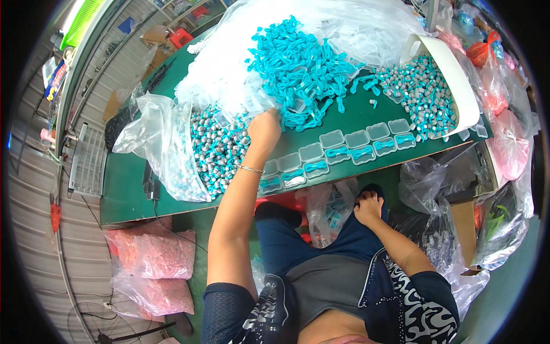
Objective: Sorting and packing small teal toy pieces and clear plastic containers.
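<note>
My left hand [264, 133] reaches across the green table, fingers drawn together at the edge of a heap of teal looped cords [298, 69]. Clear plastic pieces lie by its fingertips; what they hold, if anything, is hidden. Left of that hand, small grey-and-teal plugs [213, 150] spill from a clear bag. Along the near table edge stands a row of small clear plastic cases [362, 153] with lids folded back, several with a teal cord inside. Below the table, my right hand [369, 207] rests on my knee, its fingers apart and holding nothing.
At the table's right, a white bin [467, 92] lies tipped with more plugs [427, 97] spilling out. Loose clear cases [361, 43] fill a big plastic bag at the back. Bags of pink pieces [154, 258] sit on the floor at left; a cardboard box [463, 232] stands at right.
</note>
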The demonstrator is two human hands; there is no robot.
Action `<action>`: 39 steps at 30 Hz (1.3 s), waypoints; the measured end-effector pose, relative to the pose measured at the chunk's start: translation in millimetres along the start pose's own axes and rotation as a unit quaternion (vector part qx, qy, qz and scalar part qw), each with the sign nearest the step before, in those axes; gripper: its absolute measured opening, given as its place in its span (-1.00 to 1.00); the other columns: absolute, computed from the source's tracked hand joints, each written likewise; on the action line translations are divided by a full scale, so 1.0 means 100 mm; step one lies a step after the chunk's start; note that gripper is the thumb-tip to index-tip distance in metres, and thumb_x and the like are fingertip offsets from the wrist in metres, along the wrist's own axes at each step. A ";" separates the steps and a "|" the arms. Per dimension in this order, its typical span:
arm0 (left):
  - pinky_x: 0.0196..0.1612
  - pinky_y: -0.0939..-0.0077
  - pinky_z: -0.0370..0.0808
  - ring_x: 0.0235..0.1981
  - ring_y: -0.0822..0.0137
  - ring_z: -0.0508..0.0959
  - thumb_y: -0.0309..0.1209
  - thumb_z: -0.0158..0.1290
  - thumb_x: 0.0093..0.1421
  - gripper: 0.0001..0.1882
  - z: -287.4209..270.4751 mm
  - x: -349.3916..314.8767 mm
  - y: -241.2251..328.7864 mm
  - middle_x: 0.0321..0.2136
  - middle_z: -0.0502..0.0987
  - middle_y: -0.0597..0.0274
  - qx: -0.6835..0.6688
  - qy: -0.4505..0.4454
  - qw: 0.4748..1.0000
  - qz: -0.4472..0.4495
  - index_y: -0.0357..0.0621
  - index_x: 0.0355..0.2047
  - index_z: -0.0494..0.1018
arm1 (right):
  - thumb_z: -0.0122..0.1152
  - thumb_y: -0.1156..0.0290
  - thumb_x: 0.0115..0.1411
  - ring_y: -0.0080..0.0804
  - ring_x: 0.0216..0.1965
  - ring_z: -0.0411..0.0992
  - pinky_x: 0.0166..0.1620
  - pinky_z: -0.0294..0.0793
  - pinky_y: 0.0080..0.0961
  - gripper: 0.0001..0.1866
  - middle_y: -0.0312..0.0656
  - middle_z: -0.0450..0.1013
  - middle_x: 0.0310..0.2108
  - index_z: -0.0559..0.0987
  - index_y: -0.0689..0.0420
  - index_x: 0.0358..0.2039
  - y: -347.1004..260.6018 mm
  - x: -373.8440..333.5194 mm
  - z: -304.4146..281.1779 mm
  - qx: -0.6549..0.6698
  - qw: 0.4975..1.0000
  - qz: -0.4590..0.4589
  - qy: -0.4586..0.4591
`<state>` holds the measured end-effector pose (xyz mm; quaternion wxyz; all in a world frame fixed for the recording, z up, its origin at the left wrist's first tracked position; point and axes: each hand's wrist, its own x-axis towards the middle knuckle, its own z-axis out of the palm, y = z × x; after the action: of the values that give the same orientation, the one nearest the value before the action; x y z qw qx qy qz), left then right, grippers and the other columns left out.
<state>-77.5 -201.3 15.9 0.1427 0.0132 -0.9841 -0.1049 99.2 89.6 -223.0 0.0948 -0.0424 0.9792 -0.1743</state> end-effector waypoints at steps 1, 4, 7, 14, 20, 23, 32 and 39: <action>-0.28 0.07 0.52 -0.36 -0.11 0.60 -0.34 0.07 0.13 -0.77 0.00 0.02 0.03 -0.42 0.59 -0.09 0.022 -0.006 1.000 -0.003 -0.02 -0.21 0.58 | 0.14 0.23 -0.04 -0.23 0.15 0.14 0.09 0.09 -0.02 -0.72 -0.26 0.37 -0.02 0.65 -0.05 -0.29 0.00 0.00 -0.01 0.002 1.000 0.000 -0.001; -0.26 0.09 0.52 -0.34 -0.11 0.59 -0.33 0.08 0.12 -0.77 0.06 0.03 0.05 -0.41 0.60 -0.07 0.030 -0.010 0.999 -0.011 -0.01 -0.22 0.58 | 0.14 0.23 -0.05 -0.23 0.15 0.15 0.09 0.08 -0.03 -0.72 -0.26 0.37 -0.03 0.65 -0.05 -0.30 0.02 0.00 -0.03 0.005 1.000 0.003 -0.004; -0.26 0.10 0.52 -0.33 -0.10 0.59 -0.36 0.07 0.11 -0.79 0.12 0.03 -0.01 -0.40 0.60 -0.06 0.014 0.022 1.000 -0.006 -0.04 -0.23 0.57 | 0.15 0.23 -0.04 -0.23 0.15 0.15 0.09 0.08 -0.04 -0.72 -0.26 0.38 -0.03 0.65 -0.05 -0.30 0.05 0.00 0.00 0.018 1.000 -0.004 0.000; -0.29 0.24 0.52 -0.38 0.02 0.60 -0.46 0.12 0.05 -0.78 0.22 -0.12 -0.27 -0.43 0.59 -0.02 -0.184 0.092 0.978 0.027 -0.16 -0.26 0.56 | 0.15 0.24 -0.04 -0.24 0.14 0.17 0.09 0.09 -0.07 -0.74 -0.29 0.40 -0.04 0.65 -0.05 -0.31 0.11 -0.04 0.05 0.035 0.998 -0.013 0.048; -0.38 0.44 0.50 -0.53 0.29 0.56 -0.47 0.20 0.03 -0.77 -0.06 -0.36 -0.32 -0.50 0.58 0.09 -0.257 0.080 0.963 0.002 -0.24 -0.27 0.52 | 0.17 0.27 -0.04 -0.26 0.12 0.21 0.11 0.10 -0.09 -0.78 -0.33 0.42 -0.07 0.66 -0.06 -0.34 0.13 -0.08 0.03 0.053 0.997 -0.020 0.054; -0.38 0.47 0.50 -0.52 0.35 0.56 -0.48 0.20 0.05 -0.78 -0.12 -0.43 -0.35 -0.50 0.58 0.12 -0.294 0.089 0.952 -0.009 -0.26 -0.27 0.52 | 0.20 0.31 -0.05 -0.25 0.10 0.24 0.09 0.13 -0.08 -0.81 -0.32 0.45 -0.11 0.66 -0.08 -0.37 0.18 -0.09 0.10 0.062 0.995 -0.038 0.068; -0.34 0.53 0.53 -0.45 0.46 0.58 -0.52 0.20 0.05 -0.74 -0.11 -0.48 -0.33 -0.44 0.61 0.17 -0.557 0.005 0.827 -0.073 -0.29 -0.22 0.52 | 0.23 0.42 -0.06 -0.23 -0.05 0.38 -0.01 0.31 -0.19 -0.88 -0.33 0.51 -0.27 0.62 -0.04 -0.44 0.19 -0.30 -0.08 0.152 0.984 -0.083 0.050; -0.32 0.51 0.54 -0.39 0.39 0.61 -0.58 0.23 0.00 -0.70 0.02 -0.38 -0.32 -0.34 0.61 0.17 -0.353 0.117 0.928 0.007 -0.26 -0.20 0.51 | 0.22 0.44 -0.02 -0.18 -0.13 0.43 -0.06 0.37 -0.23 -0.89 -0.26 0.52 -0.31 0.63 0.01 -0.42 0.03 -0.44 -0.24 0.161 0.979 -0.125 0.025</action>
<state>-41.6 -229.7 -3.0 0.2526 -0.0330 -0.8599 -0.4424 137.7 105.3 -194.4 0.0532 -0.1442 0.9273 -0.3413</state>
